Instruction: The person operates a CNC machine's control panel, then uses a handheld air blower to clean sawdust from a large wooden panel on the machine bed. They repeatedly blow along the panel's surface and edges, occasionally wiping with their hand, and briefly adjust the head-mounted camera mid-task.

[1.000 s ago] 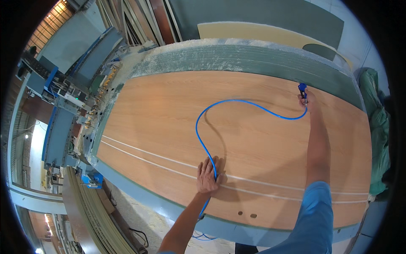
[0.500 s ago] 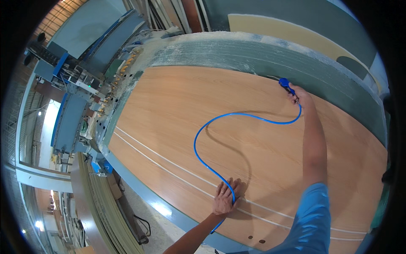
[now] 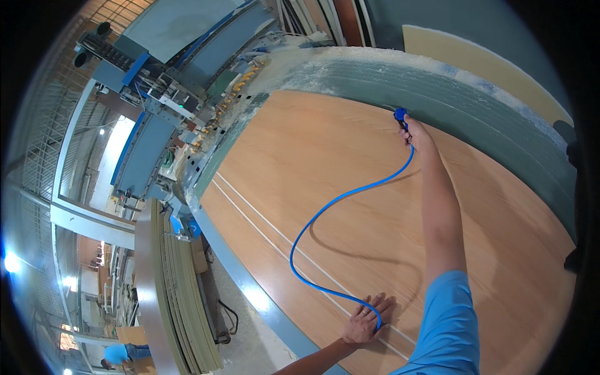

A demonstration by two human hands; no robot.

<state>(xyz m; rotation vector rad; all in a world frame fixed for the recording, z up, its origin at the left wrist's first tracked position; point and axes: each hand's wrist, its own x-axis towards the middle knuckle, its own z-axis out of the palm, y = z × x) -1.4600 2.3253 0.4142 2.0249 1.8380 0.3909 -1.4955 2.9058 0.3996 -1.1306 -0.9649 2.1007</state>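
Note:
My right hand (image 3: 415,134), arm stretched out, is wrapped round a blue air blow gun (image 3: 400,115) at the far edge of a wood-grain board (image 3: 325,162). From the gun a blue air hose (image 3: 334,201) curls back across the board. Near the board's front, my left hand (image 3: 365,320) rests palm down with fingers spread, and the hose runs against it. Beneath that hand, two pale parallel grooves (image 3: 280,234) cross the board lengthwise.
The board lies on a dusty green machine bed (image 3: 400,78). A machine head (image 3: 169,94) stands at the far left. Stacked panels (image 3: 178,294) sit at the lower left, near a metal handle (image 3: 230,315). Another person (image 3: 117,354) in blue is in the background.
My right hand has moved the blow gun leftward along the board's far edge. The hose has shifted with it. The view has turned, so the scene sits further right.

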